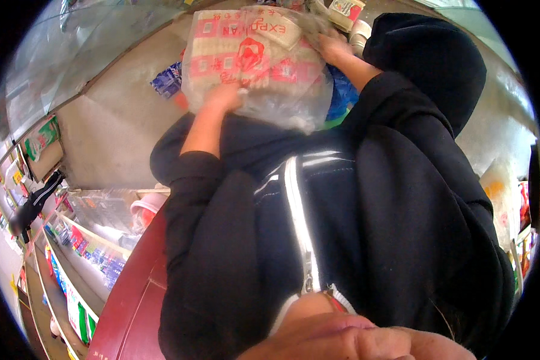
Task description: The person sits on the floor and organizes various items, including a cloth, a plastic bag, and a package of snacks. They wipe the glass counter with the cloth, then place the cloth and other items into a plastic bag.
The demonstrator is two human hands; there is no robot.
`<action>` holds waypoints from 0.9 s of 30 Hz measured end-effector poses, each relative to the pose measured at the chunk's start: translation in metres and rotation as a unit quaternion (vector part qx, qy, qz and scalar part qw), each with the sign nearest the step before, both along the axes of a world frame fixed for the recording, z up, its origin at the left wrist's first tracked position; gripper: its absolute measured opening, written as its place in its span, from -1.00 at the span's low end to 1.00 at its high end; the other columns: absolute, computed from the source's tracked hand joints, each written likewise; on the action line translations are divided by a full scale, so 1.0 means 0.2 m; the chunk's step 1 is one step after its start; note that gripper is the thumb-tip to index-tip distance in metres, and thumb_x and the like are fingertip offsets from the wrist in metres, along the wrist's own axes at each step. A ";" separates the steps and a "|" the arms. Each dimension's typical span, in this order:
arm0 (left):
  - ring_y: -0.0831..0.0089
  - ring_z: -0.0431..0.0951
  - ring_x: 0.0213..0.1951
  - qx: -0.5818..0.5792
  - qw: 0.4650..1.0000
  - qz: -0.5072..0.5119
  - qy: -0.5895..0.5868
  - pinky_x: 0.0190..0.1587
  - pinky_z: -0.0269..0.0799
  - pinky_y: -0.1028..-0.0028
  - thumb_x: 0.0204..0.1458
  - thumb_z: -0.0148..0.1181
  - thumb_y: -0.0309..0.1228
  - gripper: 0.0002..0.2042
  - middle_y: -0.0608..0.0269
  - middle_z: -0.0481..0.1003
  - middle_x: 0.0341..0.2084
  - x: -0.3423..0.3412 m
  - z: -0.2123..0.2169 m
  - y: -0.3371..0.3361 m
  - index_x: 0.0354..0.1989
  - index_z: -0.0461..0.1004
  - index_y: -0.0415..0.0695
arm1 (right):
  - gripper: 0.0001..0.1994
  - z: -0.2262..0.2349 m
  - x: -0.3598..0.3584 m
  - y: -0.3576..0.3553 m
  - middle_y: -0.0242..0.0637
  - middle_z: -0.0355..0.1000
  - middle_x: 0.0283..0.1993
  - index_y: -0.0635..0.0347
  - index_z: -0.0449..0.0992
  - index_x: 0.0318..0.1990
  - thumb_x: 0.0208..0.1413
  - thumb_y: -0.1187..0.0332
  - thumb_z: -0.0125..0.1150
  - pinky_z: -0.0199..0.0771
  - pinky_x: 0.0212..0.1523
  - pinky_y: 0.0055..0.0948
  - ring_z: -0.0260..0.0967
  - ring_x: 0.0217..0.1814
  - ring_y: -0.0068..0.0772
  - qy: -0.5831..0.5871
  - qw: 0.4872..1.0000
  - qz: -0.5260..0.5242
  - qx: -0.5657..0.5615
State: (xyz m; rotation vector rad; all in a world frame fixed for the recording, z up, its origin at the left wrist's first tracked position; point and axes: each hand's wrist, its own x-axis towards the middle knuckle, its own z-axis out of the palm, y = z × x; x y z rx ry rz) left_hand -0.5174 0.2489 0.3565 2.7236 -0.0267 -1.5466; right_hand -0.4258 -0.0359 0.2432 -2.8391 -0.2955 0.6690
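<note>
Hands at upper centre: left hand (225, 96) and right hand (333, 45) grip a clear plastic bag (255, 66) of red-printed packets; lifting seems underway; next needs steady support.

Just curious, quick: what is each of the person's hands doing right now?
Left hand: gripping the near edge of the clear plastic bag of packets.
Right hand: on the bag's far side; grip cannot be told.
</note>
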 end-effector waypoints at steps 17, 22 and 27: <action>0.10 0.47 -0.05 -0.002 0.998 0.017 -0.059 -0.03 0.38 0.22 -0.12 0.12 -0.25 -0.53 0.03 0.48 -0.11 -0.04 -0.13 0.01 0.06 0.35 0.07 | -0.53 0.03 -0.16 0.25 -0.08 0.25 0.14 0.00 0.35 0.11 -0.05 0.29 0.11 0.19 0.20 -0.19 0.19 0.19 -0.03 -0.122 0.956 0.123 0.235; 0.08 0.47 -0.06 -0.009 0.999 0.014 -0.047 -0.02 0.37 0.21 -0.12 0.12 -0.26 -0.51 -0.01 0.47 -0.11 -0.05 -0.09 0.02 0.09 0.33 0.08 | -0.55 0.20 -0.40 0.25 -0.20 0.19 0.20 -0.09 0.34 0.06 -0.07 0.26 0.17 0.23 0.15 -0.17 0.18 0.20 -0.01 -0.061 0.917 0.310 0.243; 0.07 0.47 -0.06 -0.021 0.998 0.023 -0.056 -0.02 0.37 0.20 -0.12 0.12 -0.26 -0.49 -0.04 0.47 -0.12 -0.06 -0.10 0.04 0.11 0.32 0.12 | -0.60 0.01 -0.31 -0.09 -0.17 0.24 0.16 -0.06 0.33 0.03 -0.04 0.30 0.11 0.32 0.06 -0.16 0.27 0.12 -0.06 0.079 0.983 0.144 0.088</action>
